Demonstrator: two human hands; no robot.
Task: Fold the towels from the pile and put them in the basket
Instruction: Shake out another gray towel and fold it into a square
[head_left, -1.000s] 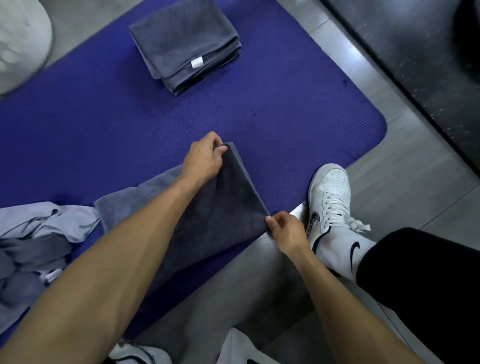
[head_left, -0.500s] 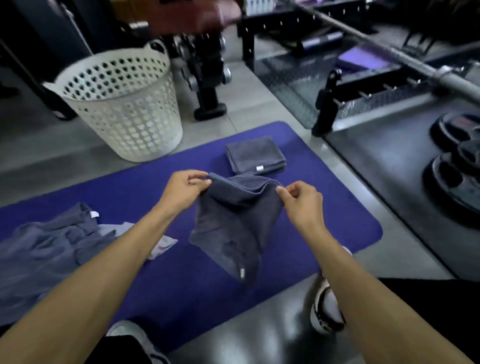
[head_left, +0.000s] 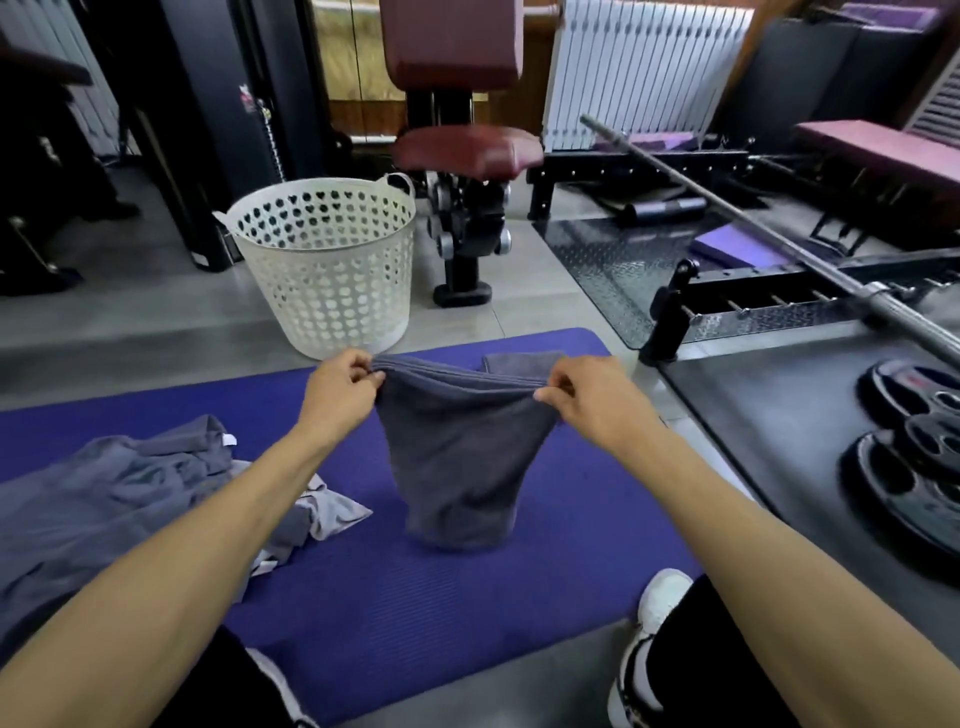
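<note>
A dark grey towel (head_left: 457, 457) hangs folded in the air above the blue mat (head_left: 415, 613). My left hand (head_left: 343, 389) pinches its top left corner and my right hand (head_left: 587, 395) pinches its top right corner. Its lower edge touches the mat. Behind it, mostly hidden, lies a stack of folded grey towels (head_left: 511, 361). The pile of unfolded grey towels (head_left: 119, 499) lies at the left on the mat. A white perforated basket (head_left: 327, 270) stands on the floor beyond the mat's far edge.
A dark red padded gym seat (head_left: 467, 150) on a black stand is just right of the basket. A barbell (head_left: 769, 228) and black weight plates (head_left: 914, 457) lie on the black platform at the right. My white shoe (head_left: 660, 603) rests by the mat's near edge.
The towel was lifted off the mat from a flat fold and now hangs between both hands. The view rose from the mat to the basket and gym equipment.
</note>
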